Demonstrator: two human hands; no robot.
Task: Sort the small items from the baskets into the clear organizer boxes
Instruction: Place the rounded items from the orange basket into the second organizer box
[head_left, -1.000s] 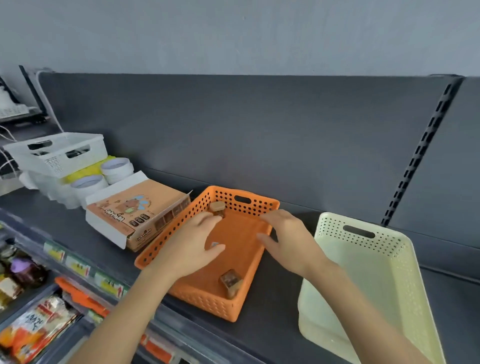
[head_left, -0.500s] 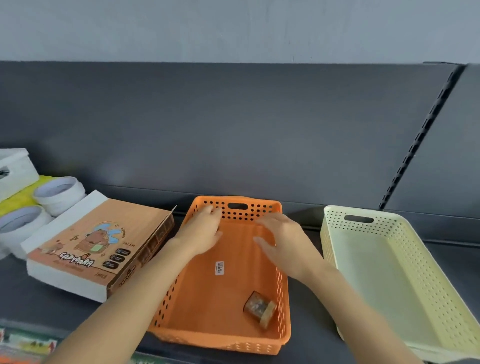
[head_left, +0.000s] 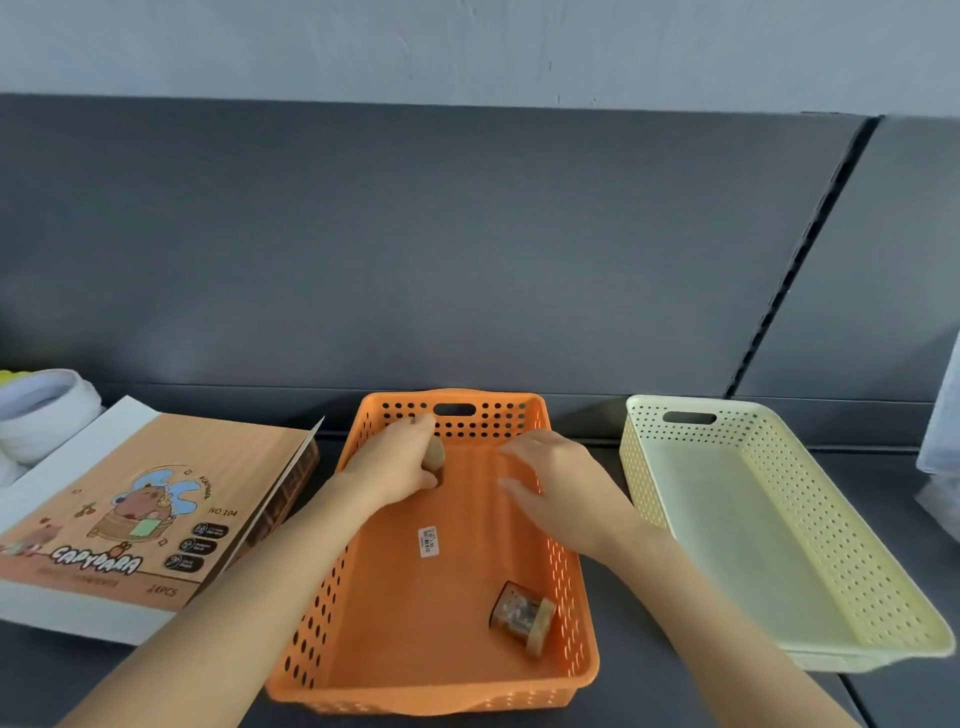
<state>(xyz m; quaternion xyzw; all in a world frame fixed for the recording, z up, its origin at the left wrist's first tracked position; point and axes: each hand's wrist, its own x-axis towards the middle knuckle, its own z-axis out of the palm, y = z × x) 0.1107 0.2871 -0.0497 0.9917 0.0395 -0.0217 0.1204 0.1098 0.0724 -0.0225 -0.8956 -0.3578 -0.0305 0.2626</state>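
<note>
Left hand (head_left: 397, 462) now round one item (head_left: 434, 454)

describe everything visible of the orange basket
The orange basket is rectangular plastic with perforated walls, a handle slot in the far end and a white sticker on its floor. It sits on the dark shelf between a capybara box and a pale yellow basket. Inside, the left hand grips a tan item at the far end, the right hand hovers open, and a brown item lies front right.

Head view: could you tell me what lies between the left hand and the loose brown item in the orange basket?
Only a white price sticker on the orange basket floor; otherwise bare, per the head view.
</note>
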